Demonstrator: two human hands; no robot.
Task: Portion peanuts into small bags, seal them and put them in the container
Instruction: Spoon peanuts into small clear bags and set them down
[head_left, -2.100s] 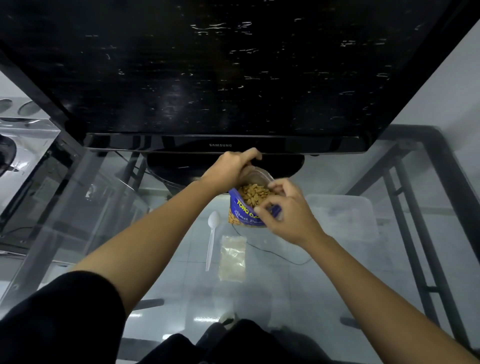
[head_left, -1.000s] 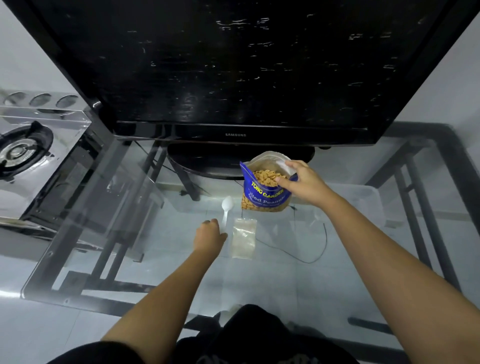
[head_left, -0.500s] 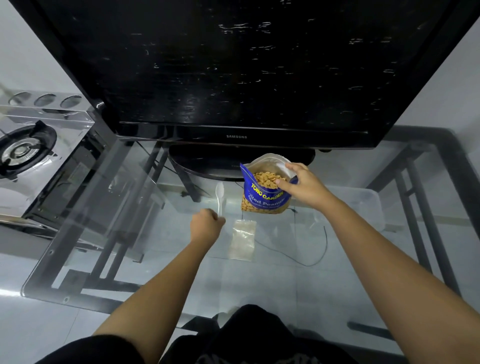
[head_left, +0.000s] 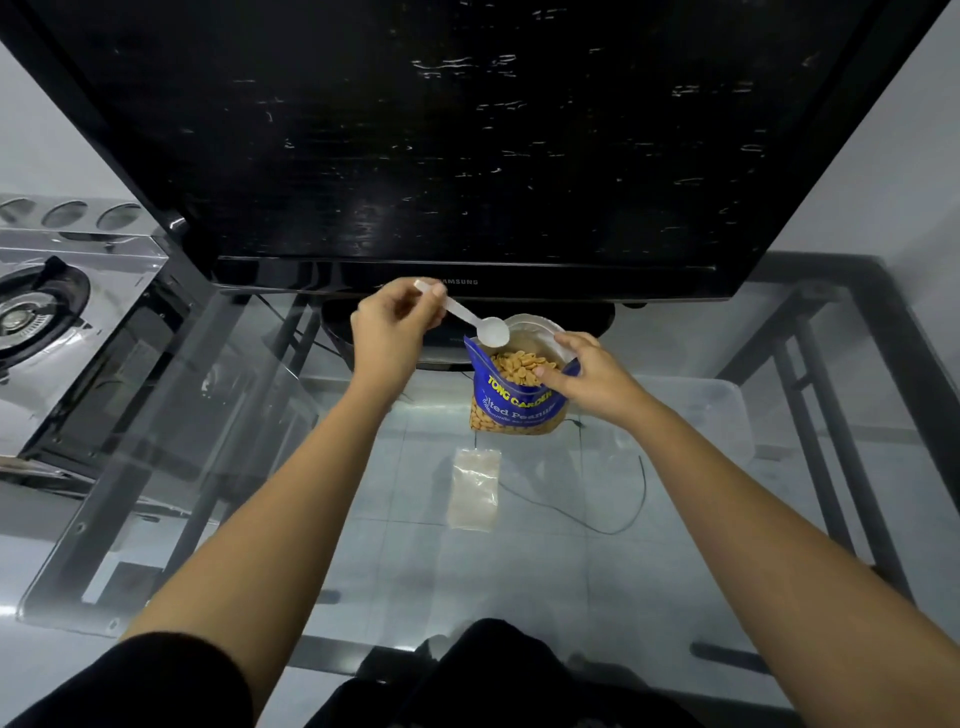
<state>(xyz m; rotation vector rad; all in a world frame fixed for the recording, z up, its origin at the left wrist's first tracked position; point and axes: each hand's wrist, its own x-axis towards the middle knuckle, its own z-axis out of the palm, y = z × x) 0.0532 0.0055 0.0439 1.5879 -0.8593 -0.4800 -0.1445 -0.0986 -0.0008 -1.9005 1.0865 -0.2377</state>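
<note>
So the big black flat-screen TV (head_left: 467, 130) hogs the whole back of the clear glass table (head_left: 234, 415), its stand sitting right behind the open blue foil peanut bag (head_left: 514, 405), so there's not much room back there. A steel gas stove (head_left: 47, 312) sits off past the table's left edge, and a thin black cable (head_left: 597, 519) loops under the glass. The left hand (head_left: 395, 327) pinches a white plastic spoon (head_left: 467, 317) by the handle, bowl hovering at the bag's mouth. The right hand (head_left: 592, 379) grips the bag's rim, holding it open. A small clear plastic bag (head_left: 475, 488) lies flat just in front, and a translucent plastic container (head_left: 711, 415) sits to the right. The near half of the glass is open space.
</note>
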